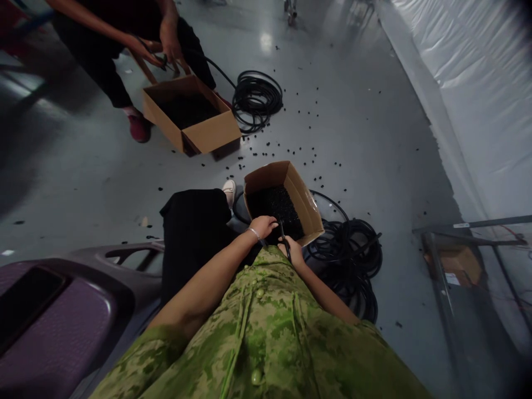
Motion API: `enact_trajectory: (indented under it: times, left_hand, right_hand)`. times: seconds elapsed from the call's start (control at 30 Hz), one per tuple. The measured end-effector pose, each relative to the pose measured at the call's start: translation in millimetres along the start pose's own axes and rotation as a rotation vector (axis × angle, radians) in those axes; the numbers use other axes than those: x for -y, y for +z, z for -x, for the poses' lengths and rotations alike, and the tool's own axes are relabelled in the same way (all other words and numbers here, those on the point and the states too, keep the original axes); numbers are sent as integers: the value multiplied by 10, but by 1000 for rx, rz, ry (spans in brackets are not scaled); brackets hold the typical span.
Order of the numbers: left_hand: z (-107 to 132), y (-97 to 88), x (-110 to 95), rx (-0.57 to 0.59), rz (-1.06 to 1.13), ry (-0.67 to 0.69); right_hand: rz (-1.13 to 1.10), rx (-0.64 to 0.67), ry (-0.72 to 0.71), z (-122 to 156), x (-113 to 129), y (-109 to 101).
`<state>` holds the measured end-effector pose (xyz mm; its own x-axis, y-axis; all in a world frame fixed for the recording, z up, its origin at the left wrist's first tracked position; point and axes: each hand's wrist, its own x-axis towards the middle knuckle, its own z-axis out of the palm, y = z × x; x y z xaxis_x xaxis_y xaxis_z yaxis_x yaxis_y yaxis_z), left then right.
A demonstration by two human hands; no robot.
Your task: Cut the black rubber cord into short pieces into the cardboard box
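Over the near edge of an open cardboard box [310, 213], my left hand [264, 226] has its fingers pinched together on what looks like a black hose, mostly hidden. Just right of it, my right hand [294, 252] is closed round the dark handles of scissors [286, 239], whose blades point away from me beside the left fingertips. Small black cut pieces [276, 204] cover the bottom of the box. Coils of black hose [353, 249] lie on the floor right of the box, and one length passes behind it.
Opposite sits a person, whose hands [168, 44] work over another cardboard box [211, 130] beside a black hose coil [257, 100]. Small black pieces are scattered on the grey floor [353, 138]. A purple chair [75, 316] holding a phone [29, 305] stands left; a metal frame [440, 266] stands right.
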<state>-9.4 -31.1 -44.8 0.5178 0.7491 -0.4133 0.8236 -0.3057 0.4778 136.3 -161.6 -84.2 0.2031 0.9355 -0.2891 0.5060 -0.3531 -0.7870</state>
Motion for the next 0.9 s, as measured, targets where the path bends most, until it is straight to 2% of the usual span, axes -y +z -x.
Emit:
enact_trajectory:
  times: [0.23,0.53,0.9]
  left_hand:
    - [-21,11,27,53,54,10]
    - [-49,21,79,16,16,-26]
    - [11,-88,24,-32,-73,-125]
  right_hand:
    - [38,-42,-3,-8,-27,50]
    - [67,-24,-49,-79,-55,85]
    - [58,-6,-51,-128,-50,104]
